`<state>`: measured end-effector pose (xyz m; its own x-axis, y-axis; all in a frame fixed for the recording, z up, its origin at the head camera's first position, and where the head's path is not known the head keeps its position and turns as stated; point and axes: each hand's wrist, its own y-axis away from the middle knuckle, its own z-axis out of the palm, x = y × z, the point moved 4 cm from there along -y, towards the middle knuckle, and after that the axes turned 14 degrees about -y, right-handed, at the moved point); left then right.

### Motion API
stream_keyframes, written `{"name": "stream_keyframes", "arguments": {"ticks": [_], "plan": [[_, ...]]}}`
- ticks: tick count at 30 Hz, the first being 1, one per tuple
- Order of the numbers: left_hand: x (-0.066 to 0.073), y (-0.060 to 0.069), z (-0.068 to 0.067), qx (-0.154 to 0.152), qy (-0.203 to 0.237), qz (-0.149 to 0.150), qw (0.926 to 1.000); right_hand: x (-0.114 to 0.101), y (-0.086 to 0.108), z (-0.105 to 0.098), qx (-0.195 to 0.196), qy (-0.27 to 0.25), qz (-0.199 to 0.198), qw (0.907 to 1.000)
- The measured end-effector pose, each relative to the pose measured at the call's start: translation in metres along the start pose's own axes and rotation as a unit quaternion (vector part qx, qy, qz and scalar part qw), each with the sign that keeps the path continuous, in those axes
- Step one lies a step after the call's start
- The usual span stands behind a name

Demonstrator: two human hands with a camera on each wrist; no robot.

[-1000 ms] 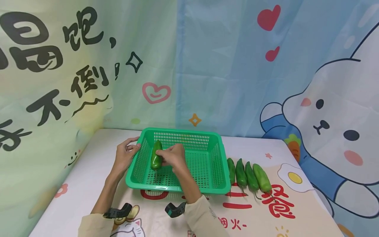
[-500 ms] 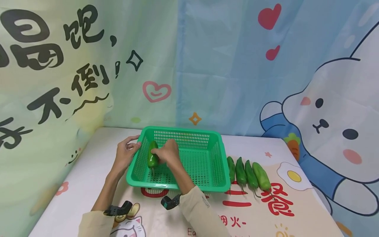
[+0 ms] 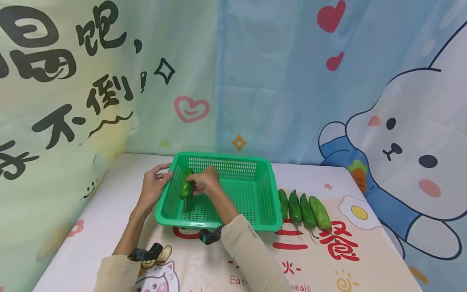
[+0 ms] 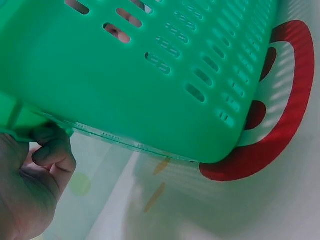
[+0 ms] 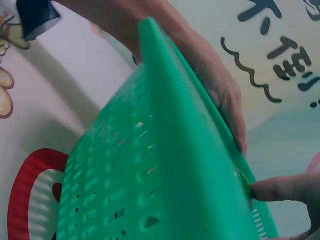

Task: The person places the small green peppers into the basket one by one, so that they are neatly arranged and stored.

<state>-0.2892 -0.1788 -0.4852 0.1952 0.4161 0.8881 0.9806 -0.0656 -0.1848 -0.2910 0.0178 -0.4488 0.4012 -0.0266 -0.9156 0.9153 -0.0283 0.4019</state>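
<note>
A green plastic basket with slotted walls stands on the table. My left hand grips its left rim, thumb and fingers at the edge, as the left wrist view also shows. Inside the basket, near the left wall, my right hand holds a green chili pepper with its stem pointing toward me. Whether the pepper touches the basket floor I cannot tell. In the right wrist view the basket wall hides most of the pepper, and part of my right hand shows at the right edge.
Several more green peppers lie in a row on the table right of the basket, the nearest one close to its wall. A printed cloth covers the table, and a printed curtain hangs behind it.
My right hand has moved left with the pepper, closer to the basket's left wall. My left hand stays at the rim. The head view has tipped slightly.
</note>
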Motion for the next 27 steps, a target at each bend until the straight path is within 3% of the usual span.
{"name": "stream_keyframes", "arguments": {"ticks": [3,8,27], "plan": [[-0.001,0.0,0.002,-0.002,0.0,-0.006,1.0,0.005,-0.005,-0.005,-0.016,-0.041,0.026,0.9987],[0.001,-0.002,0.004,-0.001,0.002,-0.005,1.0,0.009,-0.011,-0.008,-0.035,-0.056,0.062,0.9959],[0.001,0.001,0.001,-0.005,-0.009,-0.003,0.9999,0.025,-0.006,0.007,-0.015,0.001,0.073,0.9972]]}}
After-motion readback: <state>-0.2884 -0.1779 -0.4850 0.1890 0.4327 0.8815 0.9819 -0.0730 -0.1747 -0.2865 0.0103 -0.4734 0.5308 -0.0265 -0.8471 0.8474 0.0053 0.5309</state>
